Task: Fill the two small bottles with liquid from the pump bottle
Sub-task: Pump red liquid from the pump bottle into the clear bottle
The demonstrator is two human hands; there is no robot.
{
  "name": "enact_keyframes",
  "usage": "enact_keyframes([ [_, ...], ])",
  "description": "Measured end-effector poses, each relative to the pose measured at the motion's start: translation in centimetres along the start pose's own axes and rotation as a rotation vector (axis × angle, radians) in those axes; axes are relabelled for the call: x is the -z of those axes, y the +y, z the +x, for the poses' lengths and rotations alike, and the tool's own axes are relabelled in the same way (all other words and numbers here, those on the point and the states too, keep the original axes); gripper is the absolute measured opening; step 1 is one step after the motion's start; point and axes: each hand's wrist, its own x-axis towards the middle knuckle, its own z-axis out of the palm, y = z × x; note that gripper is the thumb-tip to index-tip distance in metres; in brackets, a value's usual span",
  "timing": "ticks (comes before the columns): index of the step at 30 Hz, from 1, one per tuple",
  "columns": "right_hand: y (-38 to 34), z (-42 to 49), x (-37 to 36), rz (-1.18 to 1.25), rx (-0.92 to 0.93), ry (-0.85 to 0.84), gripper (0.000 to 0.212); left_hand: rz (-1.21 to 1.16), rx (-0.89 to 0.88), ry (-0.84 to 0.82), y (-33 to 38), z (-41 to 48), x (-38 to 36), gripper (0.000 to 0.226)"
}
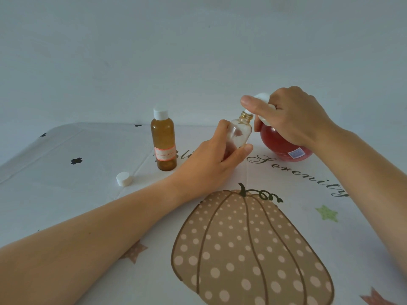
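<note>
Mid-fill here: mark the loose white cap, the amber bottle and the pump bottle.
loose white cap (123, 176): head view, its top face.
amber bottle (164, 137): head view, brown body above the label.
pump bottle (275, 144): head view, red round body.

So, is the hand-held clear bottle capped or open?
Open: clear bottle shows a bare gold neck; a white cap lies loose on the tablecloth.

Loose cap (124, 179) front-L of capped btl (164, 142); open btl (241, 130) R of that, pump btl (276, 143) just beside, rightmost.
</note>
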Motion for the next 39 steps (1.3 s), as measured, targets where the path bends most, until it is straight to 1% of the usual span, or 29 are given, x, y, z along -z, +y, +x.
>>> enact_keyframes([
  [7,0.11,0.00,-0.10,-0.010,0.009,0.007,0.092,0.013,0.003,-0.004,0.06,0.02,0.07,0.024],
  [11,0.15,-0.04,-0.18,-0.010,0.001,0.021,0.089,0.020,0.020,-0.007,0.19,0.03,-0.01,0.028],
  [13,-0.01,-0.05,-0.16,-0.006,0.005,0.029,0.084,0.036,0.024,-0.010,0.15,0.04,-0.04,0.029],
  [17,-0.14,0.14,0.05,0.036,-0.024,0.004,0.064,0.048,0.011,-0.016,0.21,0.07,-0.12,0.025],
  [18,-0.14,0.14,0.10,0.047,-0.028,-0.004,0.062,0.046,0.013,-0.016,0.27,0.09,-0.14,0.026],
  [20,-0.17,0.06,0.14,0.051,-0.026,-0.010,0.065,0.040,0.020,-0.014,0.43,0.06,-0.12,0.027],
  [23,-0.41,-0.12,0.27,0.033,-0.031,-0.014,0.076,0.028,0.018,0.001,0.53,-0.09,-0.10,0.023],
  [25,-0.60,-0.21,0.34,0.021,-0.037,-0.015,0.078,0.026,0.014,0.013,0.44,-0.18,-0.08,0.016],
  [32,-0.65,-0.40,0.61,0.010,-0.050,0.000,0.083,0.066,0.031,0.027,0.39,-0.12,-0.05,0.019],
  [35,-0.59,-0.41,0.50,0.016,-0.046,0.009,0.081,0.068,0.037,0.033,0.44,-0.16,-0.08,0.022],
  [39,-0.41,-0.17,0.33,0.047,-0.049,0.003,0.066,0.089,0.045,0.023,0.56,-0.18,-0.19,0.029],
])
